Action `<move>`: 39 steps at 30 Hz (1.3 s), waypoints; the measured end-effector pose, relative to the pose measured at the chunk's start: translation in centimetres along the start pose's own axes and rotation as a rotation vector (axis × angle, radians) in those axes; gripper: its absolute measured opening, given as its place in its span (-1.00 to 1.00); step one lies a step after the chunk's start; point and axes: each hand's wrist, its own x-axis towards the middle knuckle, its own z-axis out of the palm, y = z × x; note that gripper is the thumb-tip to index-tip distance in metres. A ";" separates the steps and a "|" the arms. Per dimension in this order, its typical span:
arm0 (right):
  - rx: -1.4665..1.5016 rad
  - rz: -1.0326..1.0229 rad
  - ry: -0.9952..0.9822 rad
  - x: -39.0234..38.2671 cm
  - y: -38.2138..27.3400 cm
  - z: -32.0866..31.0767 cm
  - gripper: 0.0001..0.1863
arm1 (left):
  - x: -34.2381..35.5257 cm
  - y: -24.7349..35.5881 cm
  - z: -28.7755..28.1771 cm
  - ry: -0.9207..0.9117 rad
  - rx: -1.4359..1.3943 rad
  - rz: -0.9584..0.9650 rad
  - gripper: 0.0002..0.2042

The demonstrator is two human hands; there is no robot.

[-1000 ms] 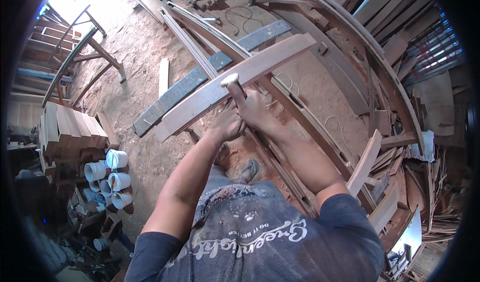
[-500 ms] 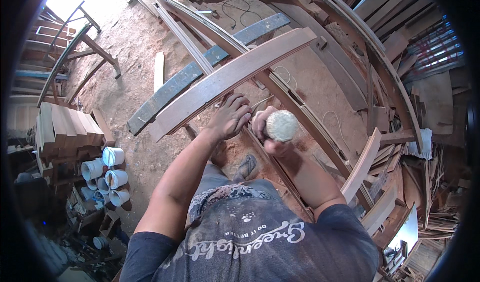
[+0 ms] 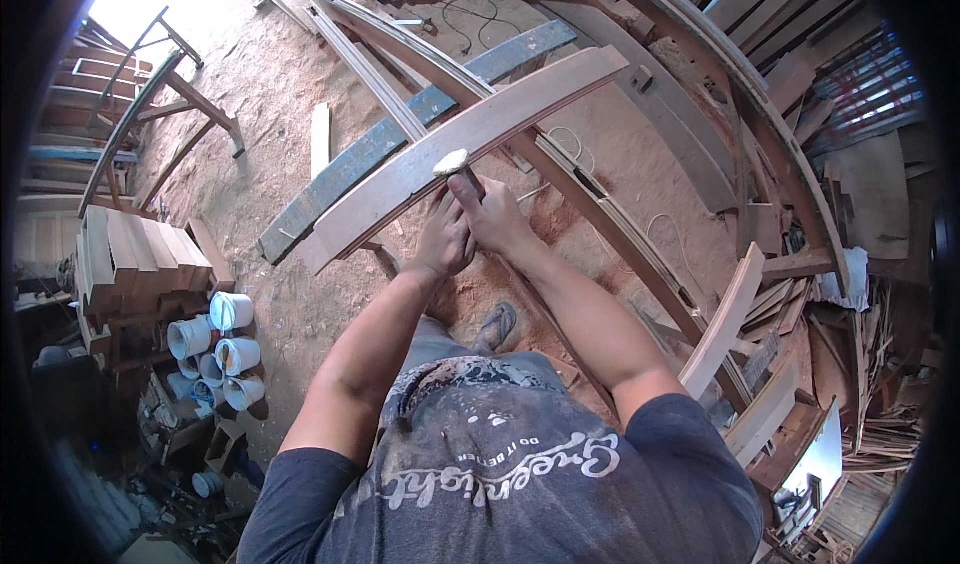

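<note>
My right hand point(image 3: 495, 216) is wrapped round a mallet point(image 3: 452, 163) whose rounded, pale, worn end shows above my thumb. Close against it, my left hand point(image 3: 443, 236) is closed with its fingers curled; whatever lies in them is hidden. Both hands are at the near edge of a curved, light-brown wooden board point(image 3: 400, 186), which lies slanting over other timbers. The mallet's pale end overlaps that board in the view; whether it touches the wood I cannot tell.
A blue-grey painted beam point(image 3: 345, 169) runs beneath the board, crossed by long rails point(image 3: 600, 209). White buckets point(image 3: 232, 311) and stacked wood blocks point(image 3: 150, 254) stand at the left. A curved frame point(image 3: 780, 144) and timber piles fill the right. My sandalled foot point(image 3: 494, 326) rests on the dusty ground.
My right hand has swung the mallet left and away from me, from beside my left hand to over the board's near edge. My left hand has shifted only slightly.
</note>
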 end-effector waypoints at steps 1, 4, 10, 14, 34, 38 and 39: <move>-0.061 0.020 0.009 0.0 1.1 0.4 -0.25 | 0.0 0.1 -0.4 -0.032 -0.020 -0.007 -0.51; -0.106 0.129 -0.081 0.6 -1.0 -0.1 -0.09 | -0.1 0.2 -1.6 -0.207 0.132 -0.033 -0.49; 0.411 0.559 -0.151 3.7 -9.3 -4.0 -0.18 | 0.3 2.1 -2.4 -0.182 0.095 -0.066 -0.56; 0.534 0.372 -0.084 2.3 -6.5 -4.3 -0.23 | 1.2 1.8 -2.1 -0.176 0.049 -0.090 -0.60; 0.025 0.050 -0.064 0.0 0.9 -0.3 -0.22 | -0.8 -0.3 -0.1 -0.264 0.156 -0.137 -0.53; -0.093 0.102 -0.085 0.9 -0.7 -0.3 -0.11 | -0.4 -0.2 -0.9 -0.317 0.119 -0.149 -0.49; -0.123 0.154 -0.126 1.6 -1.4 -0.5 -0.09 | -0.3 0.2 -1.1 -0.341 0.149 -0.165 -0.48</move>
